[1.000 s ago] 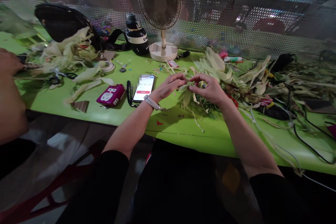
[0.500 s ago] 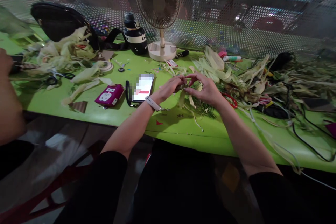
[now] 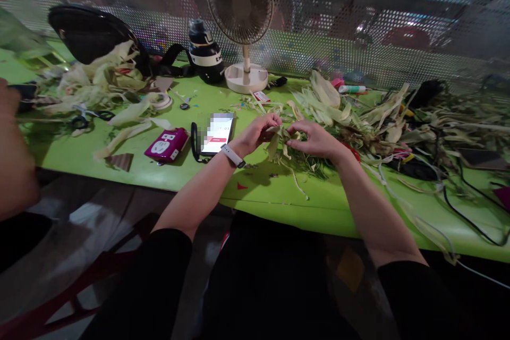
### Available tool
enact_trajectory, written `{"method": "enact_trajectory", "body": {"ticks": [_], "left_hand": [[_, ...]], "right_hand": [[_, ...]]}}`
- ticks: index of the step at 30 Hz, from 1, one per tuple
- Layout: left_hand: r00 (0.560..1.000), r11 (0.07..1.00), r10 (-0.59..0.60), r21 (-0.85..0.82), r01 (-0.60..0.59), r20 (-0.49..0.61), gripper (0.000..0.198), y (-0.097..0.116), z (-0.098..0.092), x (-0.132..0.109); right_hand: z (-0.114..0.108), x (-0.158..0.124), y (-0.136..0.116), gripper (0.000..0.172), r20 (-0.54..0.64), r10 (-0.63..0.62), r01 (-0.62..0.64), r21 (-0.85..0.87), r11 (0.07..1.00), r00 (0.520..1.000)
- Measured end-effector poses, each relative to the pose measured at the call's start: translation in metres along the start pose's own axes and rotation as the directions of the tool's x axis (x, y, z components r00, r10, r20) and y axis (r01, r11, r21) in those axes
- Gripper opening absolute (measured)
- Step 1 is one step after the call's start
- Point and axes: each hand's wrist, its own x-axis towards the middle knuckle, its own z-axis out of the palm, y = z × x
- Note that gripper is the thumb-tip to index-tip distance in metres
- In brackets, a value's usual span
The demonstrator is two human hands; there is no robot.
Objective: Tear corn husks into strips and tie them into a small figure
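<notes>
Above the green table (image 3: pixel 255 191), my left hand (image 3: pixel 258 134), with a pale watch band on the wrist, is closed on a small bundle of pale green husk (image 3: pixel 274 146). My right hand (image 3: pixel 308 138) has thumb and forefinger pinched at the bundle's right side, on a piece of the husk. The bundle's strips hang down between the two hands. Thin green leaf strands (image 3: pixel 316 167) lie under my right hand. A lit phone (image 3: pixel 217 133) lies left of my left hand.
A fan (image 3: pixel 246 79) and a dark bottle (image 3: pixel 205 58) stand behind. Husk piles lie left (image 3: pixel 95 77) and right (image 3: pixel 358 117). Scissors (image 3: pixel 90 116), a magenta case (image 3: pixel 166 144) and cables (image 3: pixel 462 204) are on the table. Another person's arm (image 3: pixel 18 154) is at far left.
My right hand has moved slightly right and lower, its fingers closer together. More of the husk bundle shows between my hands, and my left wrist has turned a little.
</notes>
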Motion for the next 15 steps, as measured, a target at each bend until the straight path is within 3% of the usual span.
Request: {"method": "enact_trajectory", "body": {"ticks": [10,13,15], "left_hand": [[0.999,0.996,0.033,0.083,-0.034,0.01,0.009,0.001,-0.007,0.0],[0.998,0.996,0.04,0.085,-0.037,-0.042,0.019,-0.002,-0.005,0.001],[0.999,0.995,0.054,0.087,-0.053,-0.007,0.028,-0.004,-0.004,0.001]], "right_hand": [[-0.011,-0.003,-0.003,0.019,-0.061,0.002,0.003,0.075,0.997,0.998],[-0.009,-0.002,0.001,0.018,-0.109,0.02,-0.012,0.074,0.997,0.994],[-0.008,-0.002,0.004,0.023,-0.152,0.065,-0.049,0.107,0.993,0.986]]}}
